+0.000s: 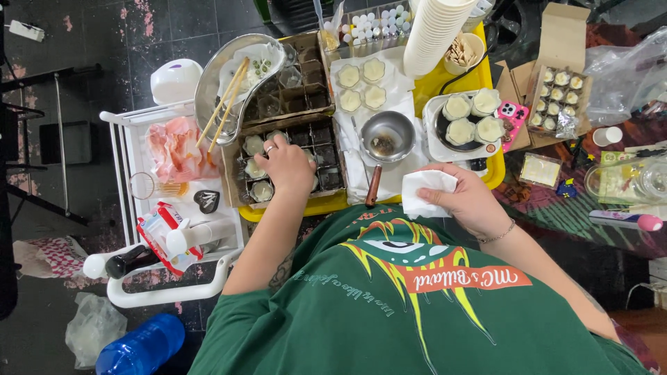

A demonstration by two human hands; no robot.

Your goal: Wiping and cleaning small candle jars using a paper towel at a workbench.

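Observation:
My left hand [286,165] reaches into a divided cardboard box [322,132] holding small glass jars, fingers curled over one jar; whether it grips the jar is hidden. In my right hand [467,200] I pinch a folded white paper tissue [425,189] above the yellow tray's [495,177] front edge. Between the hands stands a small steel pot [387,136] with a wooden handle on white paper. Four wax-filled jars [361,85] stand behind it. More filled jars [472,118] sit on a dark plate.
A steel bowl with wooden chopsticks [226,101] rests at the box's far left. A white cart [170,208] on the left carries pink tissue, a glass and packets. A stack of paper cups [434,35], a pink phone [513,118] and a carton of jars [559,97] lie right. A blue bottle [139,345] lies on the floor.

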